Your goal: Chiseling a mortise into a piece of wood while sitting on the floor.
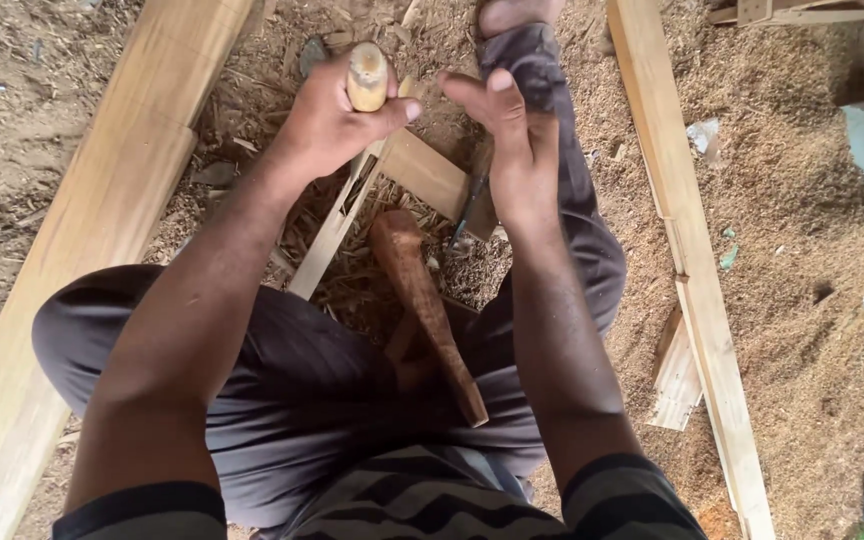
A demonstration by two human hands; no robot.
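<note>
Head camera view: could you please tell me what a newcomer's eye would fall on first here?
First, the left hand at top centre, gripping a pale wooden tool handle, with the open right hand beside it. Below them a reddish-brown wooden mallet lies across the person's lap. Long pale planks flank the scene on sawdust-covered ground.

Packages: none in view.
Labels: none to be seen on any thing.
Signs: none.
Screens: none.
</note>
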